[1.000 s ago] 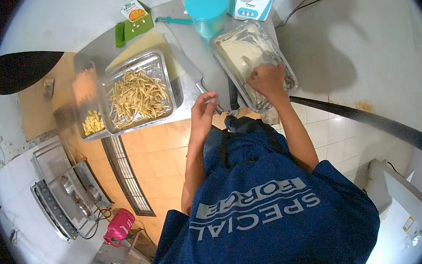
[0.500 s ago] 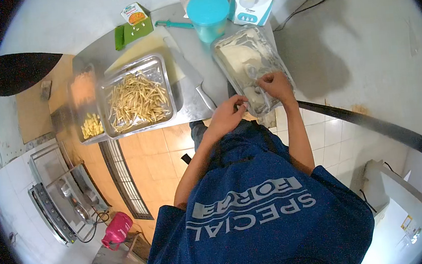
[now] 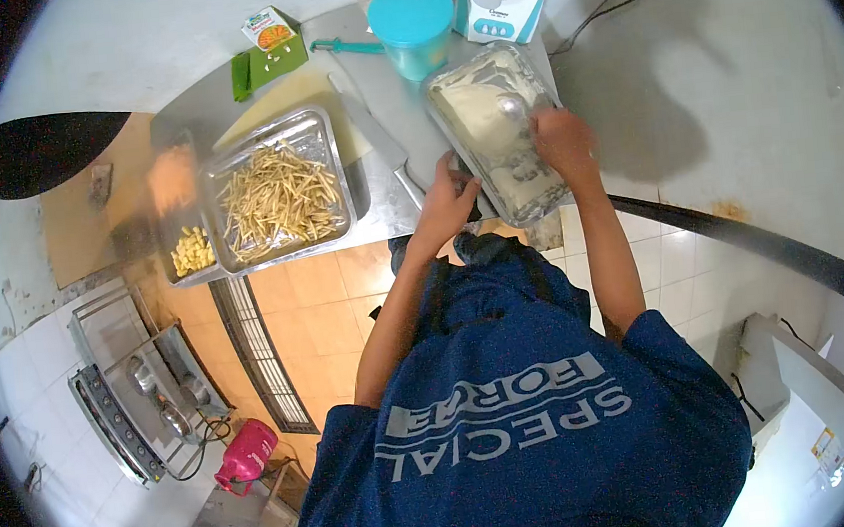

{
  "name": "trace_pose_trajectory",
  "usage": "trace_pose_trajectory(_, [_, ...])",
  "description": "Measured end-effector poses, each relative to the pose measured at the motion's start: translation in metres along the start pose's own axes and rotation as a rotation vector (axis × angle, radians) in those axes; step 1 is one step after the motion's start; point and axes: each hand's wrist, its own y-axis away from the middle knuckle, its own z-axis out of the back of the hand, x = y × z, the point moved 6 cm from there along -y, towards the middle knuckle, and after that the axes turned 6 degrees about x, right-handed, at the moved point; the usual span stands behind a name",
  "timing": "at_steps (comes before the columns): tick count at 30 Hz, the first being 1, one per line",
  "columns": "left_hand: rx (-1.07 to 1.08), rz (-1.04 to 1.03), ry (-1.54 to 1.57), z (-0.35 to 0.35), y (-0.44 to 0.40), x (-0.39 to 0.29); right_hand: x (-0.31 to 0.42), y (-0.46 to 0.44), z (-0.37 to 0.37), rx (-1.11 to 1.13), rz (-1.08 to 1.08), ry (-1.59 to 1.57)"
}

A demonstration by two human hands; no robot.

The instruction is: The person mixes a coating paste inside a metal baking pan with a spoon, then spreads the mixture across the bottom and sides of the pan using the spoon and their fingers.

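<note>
A metal tray (image 3: 455, 135) holding pale batter (image 3: 478, 118) sits at the counter's right end, its walls smeared with the mix. My right hand (image 3: 566, 142) is closed over the tray's right side, gripping what looks like a spoon (image 3: 511, 105); its rounded bowl shows in the batter and the handle is mostly hidden. At the tray's near left side, my left hand (image 3: 447, 204) has its fingers curled at the rim. A knife (image 3: 383, 142) lies left of the tray, with its handle close to my left hand.
Left on the counter stands a tray (image 3: 343, 185) of thin pale strips, beside a container with yellow chunks (image 3: 192, 251) and an orange heap (image 3: 172, 177). Behind are a turquoise-lidded tub (image 3: 410, 14), a blender base (image 3: 501, 16), a turquoise peeler (image 3: 348, 46) and a seasoning packet (image 3: 270, 31).
My right hand has moved up along the tray's right side, and the spoon bowl has shifted upward in the batter. My left hand has moved slightly up and left along the rim.
</note>
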Motion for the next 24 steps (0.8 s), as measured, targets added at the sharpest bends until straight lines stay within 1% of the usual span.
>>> trace_pose_trajectory(2, [-0.024, 0.006, -0.005, -0.003, -0.012, 0.007, 0.010, -0.009, -0.004, -0.093, 0.075, 0.014])
trace_pose_trajectory(3, [-0.045, 0.016, -0.007, -0.002, -0.015, 0.006, 0.015, -0.008, -0.007, -0.095, 0.081, 0.013])
trace_pose_trajectory(5, [-0.042, 0.004, -0.034, -0.002, -0.020, 0.002, 0.035, 0.000, -0.011, -0.127, 0.269, 0.072])
trace_pose_trajectory(7, [-0.033, -0.010, -0.057, -0.007, -0.020, -0.003, 0.049, 0.023, 0.015, -0.112, 0.308, 0.022])
trace_pose_trajectory(8, [-0.060, -0.024, 0.077, -0.011, -0.020, -0.003, 0.053, 0.032, 0.030, -0.093, 0.348, -0.025])
trace_pose_trajectory(9, [-0.088, -0.036, 0.209, -0.012, -0.020, -0.003, 0.050, 0.033, 0.036, -0.092, 0.348, -0.021])
trace_pose_trajectory(10, [-0.088, -0.037, 0.212, -0.012, -0.019, -0.003, 0.045, 0.034, 0.043, -0.101, 0.337, -0.098])
trace_pose_trajectory(11, [-0.052, 0.044, 0.252, -0.012, -0.018, 0.003, 0.040, 0.034, 0.047, -0.108, 0.326, -0.176])
trace_pose_trajectory(12, [-0.016, 0.125, 0.292, -0.013, -0.015, 0.007, 0.034, 0.031, 0.046, -0.107, 0.326, -0.175])
trace_pose_trajectory(13, [-0.016, 0.126, 0.293, -0.013, -0.012, 0.009, 0.022, 0.024, 0.045, -0.150, 0.252, -0.118])
trace_pose_trajectory(14, [0.014, 0.134, 0.367, -0.014, -0.007, 0.011, 0.012, 0.021, 0.042, -0.193, 0.176, -0.062])
trace_pose_trajectory(15, [0.047, 0.140, 0.437, -0.015, -0.004, 0.014, 0.007, 0.022, 0.028, -0.197, 0.170, -0.065])
trace_pose_trajectory(17, [0.070, 0.122, 0.419, -0.017, 0.004, 0.018, 0.006, 0.022, -0.016, 0.030, 0.210, 0.109])
trace_pose_trajectory(18, [0.082, 0.109, 0.412, -0.017, 0.006, 0.018, 0.018, 0.026, -0.012, 0.021, 0.211, 0.104])
trace_pose_trajectory(19, [0.080, 0.110, 0.408, -0.017, 0.009, 0.017, 0.041, 0.042, -0.005, 0.101, 0.242, 0.036])
trace_pose_trajectory(20, [0.087, 0.156, 0.437, -0.019, 0.015, 0.019, 0.055, 0.054, -0.001, 0.186, 0.273, -0.031])
trace_pose_trajectory(21, [0.094, 0.196, 0.468, -0.024, 0.019, 0.013, 0.053, 0.058, 0.013, 0.186, 0.275, -0.031])
trace_pose_trajectory(23, [0.084, 0.195, 0.477, -0.025, 0.023, 0.023, 0.054, 0.058, 0.019, 0.134, 0.286, -0.299])
trace_pose_trajectory(24, [0.075, 0.221, 0.484, -0.024, 0.028, 0.022, 0.051, 0.056, 0.020, 0.141, 0.294, -0.304])
